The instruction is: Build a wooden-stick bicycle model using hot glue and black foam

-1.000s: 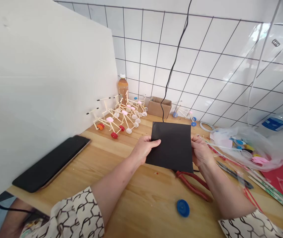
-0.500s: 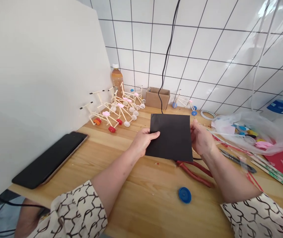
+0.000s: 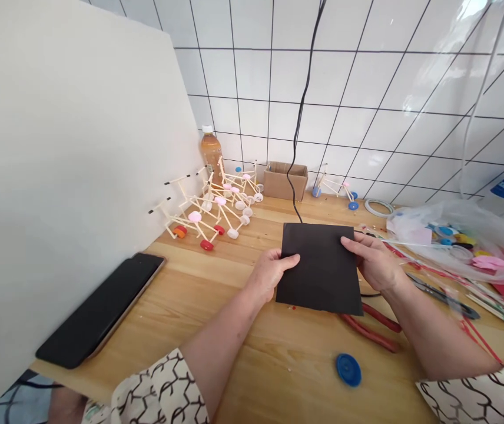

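Blk sheet [image 3: 320,277] is in front of the cardboard box [image 3: 281,182], on the person's side & a bit R of it, held up over the wood surface [image 3: 278,377]. L hand [image 3: 267,274]: grip closed on the sheet's L edge, thumb flat on its face, fingers mostly hidden behind. R hand [image 3: 378,259]: grip closed on the sheet's upper R edge, thumb on the face too.

Red-handled pliers [image 3: 369,334], jaws hidden under the sheet, lie in front & R of box; blue disc [image 3: 348,370] lies farther in front, same side. Blk cable [image 3: 297,126] hangs down past the box's front. Stick models w/ pink pads [image 3: 194,218] are grouped L of box, bottle w/ white cap [image 3: 211,150] behind them, also L. Another stick model, blue wheels [image 3: 352,205], sits just R of box; clear plastic bag w/ small colored pcs [image 3: 459,235] is well R.
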`<state>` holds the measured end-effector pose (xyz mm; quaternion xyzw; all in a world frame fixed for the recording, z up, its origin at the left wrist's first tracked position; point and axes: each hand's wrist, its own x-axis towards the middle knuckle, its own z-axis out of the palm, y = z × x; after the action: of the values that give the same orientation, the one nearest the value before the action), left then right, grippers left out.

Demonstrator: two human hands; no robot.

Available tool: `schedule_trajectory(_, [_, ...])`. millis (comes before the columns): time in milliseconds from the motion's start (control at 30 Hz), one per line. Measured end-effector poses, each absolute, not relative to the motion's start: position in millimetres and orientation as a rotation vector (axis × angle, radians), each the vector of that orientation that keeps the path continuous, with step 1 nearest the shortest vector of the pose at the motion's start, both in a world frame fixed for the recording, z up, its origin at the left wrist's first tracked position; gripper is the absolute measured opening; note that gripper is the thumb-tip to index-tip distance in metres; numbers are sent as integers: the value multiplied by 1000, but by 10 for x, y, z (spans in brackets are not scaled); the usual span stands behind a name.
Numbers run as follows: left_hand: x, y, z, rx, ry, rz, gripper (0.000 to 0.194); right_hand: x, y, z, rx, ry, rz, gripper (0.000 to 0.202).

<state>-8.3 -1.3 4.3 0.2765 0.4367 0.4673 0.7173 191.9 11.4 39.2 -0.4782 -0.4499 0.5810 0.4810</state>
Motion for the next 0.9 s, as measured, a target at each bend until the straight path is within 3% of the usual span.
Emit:
schedule_trajectory(300, [-126, -5, 65, 704, 801, 1047, 35, 1938, 106, 423, -1161, -1117, 1388, 21])
schedule_trajectory(567, [-104, -20, 94, 746, 889, 1116, 24, 1894, 81, 376, -1072, -1207, 1447, 23])
schedule_trajectory(900, [-110, -22, 82, 754, 875, 1073, 27, 1890, 112, 234, -1001, -1196, 1529, 21])
